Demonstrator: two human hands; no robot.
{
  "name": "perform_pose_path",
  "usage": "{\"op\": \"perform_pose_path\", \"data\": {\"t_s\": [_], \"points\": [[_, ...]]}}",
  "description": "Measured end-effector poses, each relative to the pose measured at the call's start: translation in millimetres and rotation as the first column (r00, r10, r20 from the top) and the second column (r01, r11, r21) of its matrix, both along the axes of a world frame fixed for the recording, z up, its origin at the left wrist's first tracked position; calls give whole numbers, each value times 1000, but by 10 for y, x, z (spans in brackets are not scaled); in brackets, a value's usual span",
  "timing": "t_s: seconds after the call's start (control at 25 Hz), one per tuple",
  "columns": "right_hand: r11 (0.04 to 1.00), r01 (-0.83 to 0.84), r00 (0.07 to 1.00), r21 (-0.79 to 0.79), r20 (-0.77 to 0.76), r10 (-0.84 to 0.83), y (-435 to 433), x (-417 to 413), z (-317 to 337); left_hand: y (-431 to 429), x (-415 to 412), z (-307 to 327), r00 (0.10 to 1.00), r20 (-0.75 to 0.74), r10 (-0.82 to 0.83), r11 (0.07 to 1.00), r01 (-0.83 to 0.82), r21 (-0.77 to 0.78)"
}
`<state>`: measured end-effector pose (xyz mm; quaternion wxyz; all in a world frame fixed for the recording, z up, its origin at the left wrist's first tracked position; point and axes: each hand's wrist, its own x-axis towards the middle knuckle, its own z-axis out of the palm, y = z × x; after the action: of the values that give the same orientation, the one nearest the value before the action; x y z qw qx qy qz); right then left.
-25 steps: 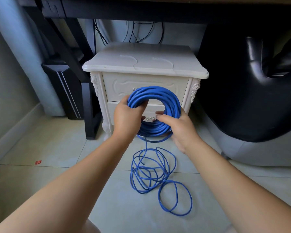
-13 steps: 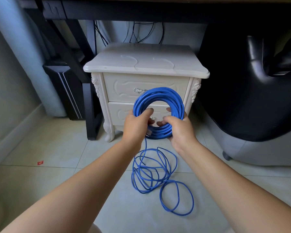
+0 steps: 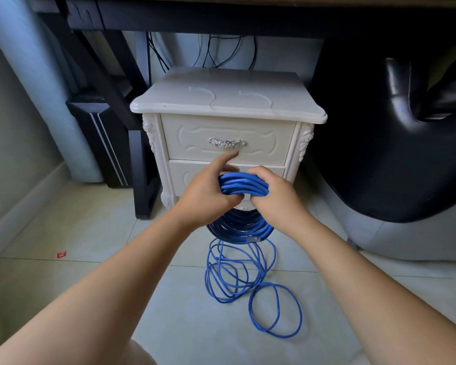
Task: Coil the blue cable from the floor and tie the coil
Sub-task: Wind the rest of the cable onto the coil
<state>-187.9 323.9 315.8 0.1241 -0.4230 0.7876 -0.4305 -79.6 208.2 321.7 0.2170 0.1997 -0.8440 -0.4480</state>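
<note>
A thick coil of blue cable hangs between my hands in front of the white nightstand. Its top sits at hand height and its lower arc hangs below my wrists. My left hand holds the coil's left side with the index finger stretched toward the drawer. My right hand grips the coil's right side, fingers curled over the strands. Loose loops of the same cable lie tangled on the tiled floor beneath, with one wide loop nearer me.
The white two-drawer nightstand stands straight ahead under a dark desk. A black leather seat fills the right side. Black desk legs and a dark panel stand at the left. A small red scrap lies on the floor tiles.
The coil has swung down from upright above my hands so that most of it hangs below them. Both hands have shifted their hold onto its top part, and my left index finger has straightened.
</note>
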Motion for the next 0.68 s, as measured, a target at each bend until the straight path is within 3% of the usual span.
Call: {"op": "perform_pose_path", "data": {"t_s": [0.12,0.28,0.44,0.56,0.68], "points": [[1000,-1,1000,1,-30,1,-12,-16,-33,10,-18,15,993,81,84,991,-75,-111],[987,122,985,-102,131,-108,-29,22,7,43,-38,47,990,17,142,990,-142,25],[974,135,923,-180,380,-58,1,-1,53,49,-29,88,975,-72,210,950,-185,253],[940,213,684,-266,727,51,-21,5,-13,35,-49,116,927,-139,349,834,-240,497],[924,203,485,-323,853,191,-44,28,-76,39,-79,98,865,-136,483,682,-274,678]]}}
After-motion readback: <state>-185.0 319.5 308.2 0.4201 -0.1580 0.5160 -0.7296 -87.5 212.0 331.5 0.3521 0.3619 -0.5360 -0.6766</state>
